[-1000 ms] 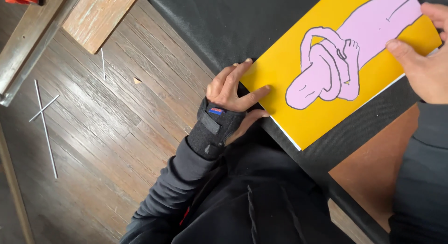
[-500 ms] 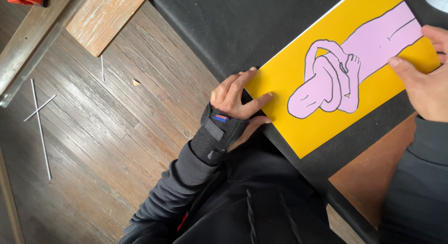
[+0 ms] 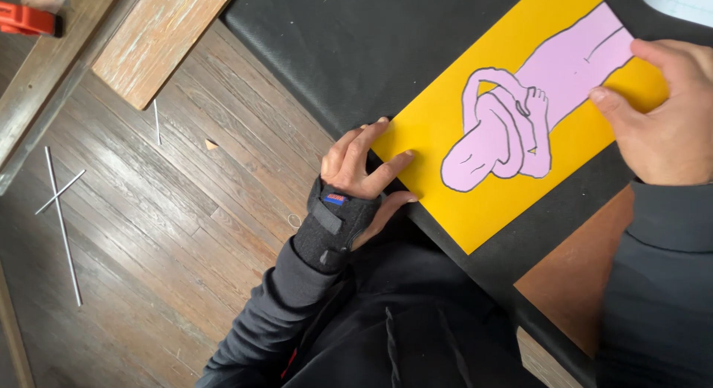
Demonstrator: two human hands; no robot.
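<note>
Both hands on yellow card [image 3: 445, 147], flat on black mat [image 3: 334, 46]. Left hand [image 3: 360, 169], braced wrist, fingers spread, presses corner. Right hand [image 3: 657, 109] pinches far end. Positioning step, likely; next needs steady, even pressure.

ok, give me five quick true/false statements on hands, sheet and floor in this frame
1. The left hand wears a black wrist brace. True.
2. The yellow sheet lies on the wooden floor. False: it lies on the black table.
3. The right hand touches the pink cutout. True.
4. The cutout is green. False: pink with a dark outline.
5. Thin white sticks lie on the floor. True.
</note>
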